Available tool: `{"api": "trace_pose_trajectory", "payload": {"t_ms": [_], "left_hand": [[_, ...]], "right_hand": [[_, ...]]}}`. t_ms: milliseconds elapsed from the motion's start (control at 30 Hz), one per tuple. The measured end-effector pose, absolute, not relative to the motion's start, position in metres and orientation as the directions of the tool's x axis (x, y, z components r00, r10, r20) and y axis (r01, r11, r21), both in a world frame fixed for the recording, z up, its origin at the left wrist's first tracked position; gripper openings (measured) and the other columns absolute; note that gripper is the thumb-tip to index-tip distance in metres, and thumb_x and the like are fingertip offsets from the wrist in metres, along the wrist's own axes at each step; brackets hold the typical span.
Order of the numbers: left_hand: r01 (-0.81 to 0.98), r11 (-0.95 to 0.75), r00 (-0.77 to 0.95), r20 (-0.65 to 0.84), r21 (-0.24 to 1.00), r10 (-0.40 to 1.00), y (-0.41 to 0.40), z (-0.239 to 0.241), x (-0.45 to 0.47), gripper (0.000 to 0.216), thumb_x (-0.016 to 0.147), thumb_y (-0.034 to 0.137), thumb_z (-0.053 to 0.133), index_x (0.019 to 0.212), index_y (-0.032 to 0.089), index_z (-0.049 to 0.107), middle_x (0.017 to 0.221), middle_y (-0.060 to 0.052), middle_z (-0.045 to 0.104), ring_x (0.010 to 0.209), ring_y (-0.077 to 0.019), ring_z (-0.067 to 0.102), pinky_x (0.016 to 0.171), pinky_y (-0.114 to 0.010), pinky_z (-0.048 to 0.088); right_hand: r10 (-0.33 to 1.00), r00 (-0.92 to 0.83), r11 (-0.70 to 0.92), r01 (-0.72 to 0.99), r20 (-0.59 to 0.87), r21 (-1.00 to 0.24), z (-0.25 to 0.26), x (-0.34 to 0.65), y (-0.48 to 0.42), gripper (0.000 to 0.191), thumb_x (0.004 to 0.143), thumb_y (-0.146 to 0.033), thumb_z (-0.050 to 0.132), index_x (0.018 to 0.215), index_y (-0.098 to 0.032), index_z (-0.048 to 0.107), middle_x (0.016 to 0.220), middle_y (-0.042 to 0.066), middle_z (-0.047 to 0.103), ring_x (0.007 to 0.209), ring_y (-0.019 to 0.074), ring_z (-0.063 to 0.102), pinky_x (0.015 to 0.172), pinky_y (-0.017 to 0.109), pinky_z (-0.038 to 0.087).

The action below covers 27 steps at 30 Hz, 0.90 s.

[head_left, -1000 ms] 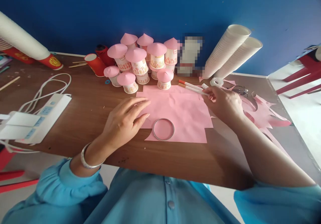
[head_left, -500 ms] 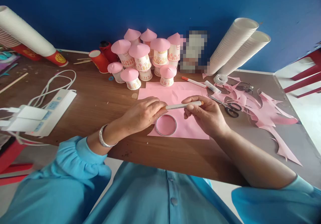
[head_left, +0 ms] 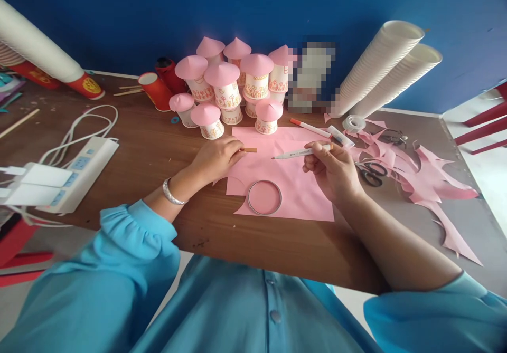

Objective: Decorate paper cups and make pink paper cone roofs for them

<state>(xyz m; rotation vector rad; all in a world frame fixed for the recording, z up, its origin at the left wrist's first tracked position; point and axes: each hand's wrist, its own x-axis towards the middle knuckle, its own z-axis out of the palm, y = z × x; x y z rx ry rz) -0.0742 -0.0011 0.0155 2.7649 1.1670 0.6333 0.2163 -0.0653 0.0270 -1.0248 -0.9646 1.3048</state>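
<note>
Over the pink paper [head_left: 304, 200], at one o'clock from the ring [head_left: 264, 214], my right hand [head_left: 335, 171] pinched the marker [head_left: 291, 154], its tip freshly bared for use, my left hand [head_left: 217, 160] clamping the parted cap [head_left: 250, 150] at eleven.

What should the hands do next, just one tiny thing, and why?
I'd say the right hand might bring the marker tip down to the ring's outer edge, perhaps to draw around it. The marker is uncapped, with its tip over the pink paper; the left hand has the cap, and the ring lies flat on the paper.
</note>
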Motion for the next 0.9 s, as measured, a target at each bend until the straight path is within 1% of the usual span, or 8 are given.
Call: {"api": "trace_pose_trajectory", "payload": {"t_ms": [167,333,400,467,567,700,800,900], "left_hand": [[0.747,-0.66,0.614,0.299,0.081,0.731,-0.004,0.015,-0.075,0.031,0.103,0.039,0.058,0.112,0.013,0.072,0.102,-0.011,0.073,0.089,-0.0223,0.069,0.071,-0.031,0.053],[0.579,-0.808,0.752,0.452,-0.105,0.48,-0.088,0.033,-0.055,0.024,0.102,0.014,0.055,0.119,0.011,0.071,0.1,-0.009,0.076,0.084,-0.0197,0.07,0.073,-0.032,0.057],[0.464,-0.878,0.826,0.415,-0.118,0.381,-0.124,0.033,-0.043,0.03,0.1,0.012,0.056,0.127,0.007,0.069,0.116,-0.012,0.077,0.097,-0.0218,0.073,0.089,-0.035,0.059],[0.414,-0.902,0.868,0.348,-0.119,0.353,-0.148,0.028,-0.034,0.038,0.102,0.015,0.054,0.137,0.005,0.063,0.143,-0.014,0.068,0.127,-0.0269,0.066,0.109,-0.039,0.053],[0.426,-0.897,0.874,0.308,-0.116,0.375,-0.157,0.02,-0.028,0.041,0.103,0.014,0.051,0.141,0.001,0.059,0.149,-0.016,0.063,0.139,-0.0279,0.06,0.12,-0.039,0.045],[0.482,-0.876,0.846,0.259,-0.002,0.465,-0.145,0.01,-0.03,0.066,0.103,0.044,0.058,0.147,-0.004,0.05,0.155,-0.023,0.055,0.145,-0.0318,0.054,0.122,-0.042,0.042],[0.458,-0.887,0.865,0.202,0.058,0.46,-0.138,0.002,-0.032,0.102,0.091,0.072,0.059,0.154,-0.006,0.04,0.163,-0.026,0.042,0.153,-0.036,0.044,0.126,-0.047,0.037],[0.447,-0.893,0.876,0.172,0.058,0.45,-0.138,-0.002,-0.035,0.121,0.083,0.085,0.054,0.16,-0.005,0.028,0.171,-0.024,0.027,0.159,-0.0362,0.03,0.131,-0.047,0.027]], "right_hand": [[0.996,0.006,-0.083,-0.303,-0.089,-0.949,0.017,0.215,-0.067,0.033,0.076,-0.049,0.089,0.085,-0.02,0.076,0.063,-0.003,0.059,0.057,0.0106,0.054,0.055,0.026,0.05],[0.995,0.017,-0.084,-0.301,-0.094,-0.95,0.013,0.217,-0.066,0.034,0.076,-0.051,0.088,0.086,-0.02,0.077,0.064,-0.002,0.062,0.057,0.0111,0.055,0.056,0.026,0.048],[0.995,0.022,-0.09,-0.28,-0.1,-0.956,0.013,0.216,-0.066,0.035,0.075,-0.051,0.089,0.086,-0.02,0.076,0.064,-0.002,0.062,0.057,0.0112,0.055,0.055,0.026,0.047],[0.993,0.03,-0.099,-0.261,-0.111,-0.96,0.013,0.215,-0.066,0.035,0.073,-0.051,0.09,0.085,-0.021,0.077,0.064,-0.002,0.062,0.057,0.0111,0.055,0.055,0.026,0.046],[0.991,0.034,-0.114,-0.249,-0.127,-0.962,0.014,0.213,-0.068,0.036,0.072,-0.051,0.091,0.085,-0.021,0.077,0.064,-0.002,0.062,0.057,0.0109,0.054,0.055,0.025,0.045],[0.99,0.028,-0.127,-0.238,-0.138,-0.963,0.015,0.212,-0.071,0.037,0.072,-0.051,0.092,0.085,-0.02,0.077,0.063,-0.002,0.062,0.057,0.0102,0.055,0.055,0.024,0.045],[0.989,0.032,-0.132,-0.229,-0.143,-0.964,0.015,0.212,-0.071,0.037,0.072,-0.051,0.092,0.085,-0.02,0.077,0.063,-0.002,0.063,0.057,0.01,0.055,0.055,0.024,0.045],[0.989,0.029,-0.137,-0.217,-0.147,-0.966,0.014,0.212,-0.07,0.037,0.072,-0.051,0.092,0.086,-0.02,0.077,0.063,-0.002,0.062,0.057,0.0103,0.055,0.055,0.024,0.045]]}}
